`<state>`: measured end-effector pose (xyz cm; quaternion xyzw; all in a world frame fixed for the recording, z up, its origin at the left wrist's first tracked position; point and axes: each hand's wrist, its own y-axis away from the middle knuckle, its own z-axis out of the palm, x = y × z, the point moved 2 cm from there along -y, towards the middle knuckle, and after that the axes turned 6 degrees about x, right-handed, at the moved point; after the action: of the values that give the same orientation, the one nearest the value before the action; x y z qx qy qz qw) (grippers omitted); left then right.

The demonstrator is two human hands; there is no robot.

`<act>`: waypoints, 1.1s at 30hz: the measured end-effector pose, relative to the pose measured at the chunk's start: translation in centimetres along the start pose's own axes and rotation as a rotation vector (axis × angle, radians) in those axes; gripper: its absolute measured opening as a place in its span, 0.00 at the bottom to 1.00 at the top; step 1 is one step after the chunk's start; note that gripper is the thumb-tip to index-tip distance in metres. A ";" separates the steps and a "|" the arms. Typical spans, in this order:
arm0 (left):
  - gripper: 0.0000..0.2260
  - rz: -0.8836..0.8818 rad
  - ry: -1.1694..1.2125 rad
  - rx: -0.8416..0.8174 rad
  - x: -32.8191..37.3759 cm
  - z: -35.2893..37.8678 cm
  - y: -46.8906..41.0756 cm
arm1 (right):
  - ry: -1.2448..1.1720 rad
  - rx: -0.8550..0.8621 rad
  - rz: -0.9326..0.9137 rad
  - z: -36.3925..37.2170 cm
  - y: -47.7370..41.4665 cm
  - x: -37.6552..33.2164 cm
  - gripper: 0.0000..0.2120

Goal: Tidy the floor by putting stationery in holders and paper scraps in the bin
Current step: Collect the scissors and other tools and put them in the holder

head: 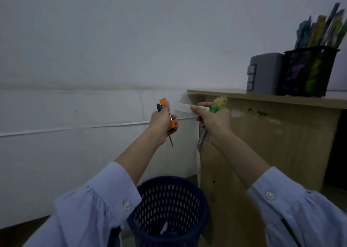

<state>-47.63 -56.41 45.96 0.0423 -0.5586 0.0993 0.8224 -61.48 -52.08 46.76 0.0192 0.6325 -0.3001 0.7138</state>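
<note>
From my end I can read no print anywhere: the wrappers on the coloured sticks (319, 30) in the black mesh holder (308, 72) are too blurred to make out. I count two holders side by side and touching on the desk (272, 134), the mesh one and a grey holder (266, 74) with three small grey tabs (251, 78) stacked down its side. There is one blue bin (187, 218) on the floor just beside the desk's end panel, with one white scrap (163, 228) lying inside. Both hands are raised above the bin. My view of the left hand (161, 124) shows its fingers wrapped round one orange-handled tool (171, 124), thin metal tip pointing down. The right hand (214, 123) is closed round a bundle of stationery (216, 105): I can pick out a green piece (214, 108), a yellow piece (221, 100) and a grey metal piece (202, 141) sticking out below the fist, while thumb and forefinger pinch one white strip (185, 108).
</note>
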 end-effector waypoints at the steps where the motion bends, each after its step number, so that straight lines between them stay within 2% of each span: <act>1: 0.18 0.016 0.003 -0.029 0.8 0.9 -0.9 | -0.012 0.028 -0.011 0.5 -0.8 -0.8 0.12; 5: 0.18 0.081 0.031 -0.069 3.5 3.4 -2.5 | -0.016 0.066 -0.064 1.6 -2.3 -3.9 0.10; 11: 0.20 0.081 0.073 -0.032 8.7 7.0 -2.1 | 0.079 0.121 -0.150 0.9 -4.5 -11.6 0.15; 15: 0.22 0.087 0.052 -0.052 10.5 8.9 -1.3 | 0.172 0.160 -0.270 -0.1 -5.5 -15.1 0.15; 19: 0.23 0.135 -0.034 -0.119 11.7 10.5 -0.6 | 0.281 0.164 -0.319 -1.5 -6.2 -18.0 0.16; 23: 0.24 0.199 -0.184 -0.165 13.1 12.1 0.3 | 0.418 0.153 -0.391 -3.7 -6.9 -21.6 0.14; 30: 0.20 0.286 -0.211 -0.289 15.7 16.4 2.3 | 0.666 0.148 -0.445 -6.6 -8.5 -28.6 0.20; 33: 0.22 0.336 -0.219 -0.363 16.5 18.6 1.8 | 0.753 0.139 -0.436 -7.3 -10.0 -30.8 0.17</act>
<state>-59.07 -56.13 68.10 -0.1887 -0.6520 0.1276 0.7232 -73.09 -44.88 76.99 0.0415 0.8161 -0.4576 0.3504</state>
